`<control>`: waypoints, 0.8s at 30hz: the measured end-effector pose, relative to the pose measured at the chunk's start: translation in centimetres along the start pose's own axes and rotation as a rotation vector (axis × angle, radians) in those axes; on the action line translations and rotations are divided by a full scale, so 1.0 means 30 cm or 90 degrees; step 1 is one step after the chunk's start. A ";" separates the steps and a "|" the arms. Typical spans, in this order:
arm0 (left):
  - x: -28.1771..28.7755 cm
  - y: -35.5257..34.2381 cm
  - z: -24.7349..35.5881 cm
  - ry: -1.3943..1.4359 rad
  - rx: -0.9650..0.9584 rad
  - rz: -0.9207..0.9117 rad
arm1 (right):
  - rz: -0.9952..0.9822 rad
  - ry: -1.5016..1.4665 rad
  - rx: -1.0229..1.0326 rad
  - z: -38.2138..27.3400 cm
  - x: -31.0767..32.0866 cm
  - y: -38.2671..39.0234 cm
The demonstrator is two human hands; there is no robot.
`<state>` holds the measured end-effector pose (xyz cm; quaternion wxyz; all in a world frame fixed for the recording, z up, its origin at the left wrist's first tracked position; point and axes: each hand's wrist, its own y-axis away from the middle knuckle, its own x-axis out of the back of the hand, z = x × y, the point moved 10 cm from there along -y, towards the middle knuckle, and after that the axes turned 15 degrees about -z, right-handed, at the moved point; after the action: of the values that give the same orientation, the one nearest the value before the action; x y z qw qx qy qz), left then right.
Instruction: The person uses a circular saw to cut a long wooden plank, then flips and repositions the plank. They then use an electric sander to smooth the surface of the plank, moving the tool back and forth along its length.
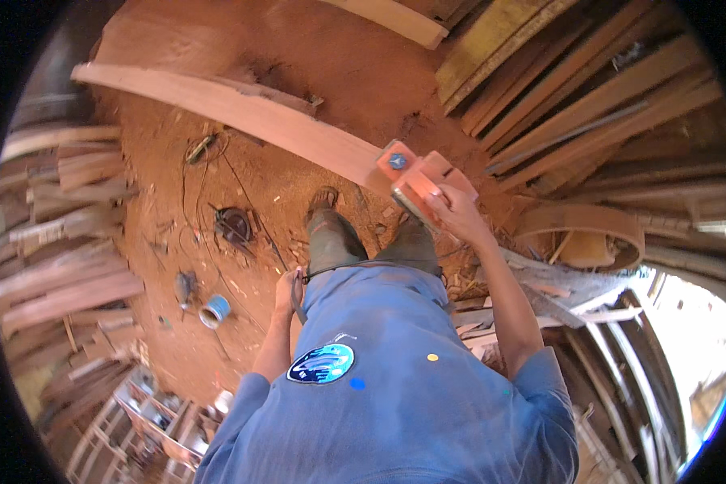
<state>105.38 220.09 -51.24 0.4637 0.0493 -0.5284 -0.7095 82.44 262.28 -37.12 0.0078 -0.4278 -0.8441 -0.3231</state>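
Observation:
My right hand [458,213] is closed around the handle of an orange electric planer [416,187] with a blue knob on top. The tool sits at the right end of a long reddish wooden board [258,117], which slants across in front of my legs. Down by my left hip, my left hand [287,289] grips a dark power cord [299,300], which bends in a loop beside my shirt. Whether that cord runs to the planer cannot be seen.
Stacked planks line the left side [73,282] and the far right [589,89]. On the dusty floor lie a dark round-bodied power tool [234,226], loose cables and a blue-and-white can [215,310]. A curved wooden ring [621,230] stands at right. Wood scraps surround my feet.

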 end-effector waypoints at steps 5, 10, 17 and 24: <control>-0.149 0.198 0.084 0.139 0.048 0.088 | -0.171 -0.052 -0.024 0.065 -0.032 -0.046; -0.241 0.263 0.191 0.210 0.009 0.098 | -0.100 0.037 0.110 0.118 0.032 0.027; -0.347 0.135 0.176 0.140 -0.028 0.119 | -0.146 0.085 0.009 0.204 0.091 0.052; -0.299 0.110 0.138 0.158 -0.006 0.135 | -0.149 0.077 0.097 0.102 0.065 -0.063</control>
<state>110.13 229.34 -50.57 0.5982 0.0780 -0.4656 -0.6475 80.64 264.56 -40.01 0.0533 -0.3048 -0.9081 -0.2821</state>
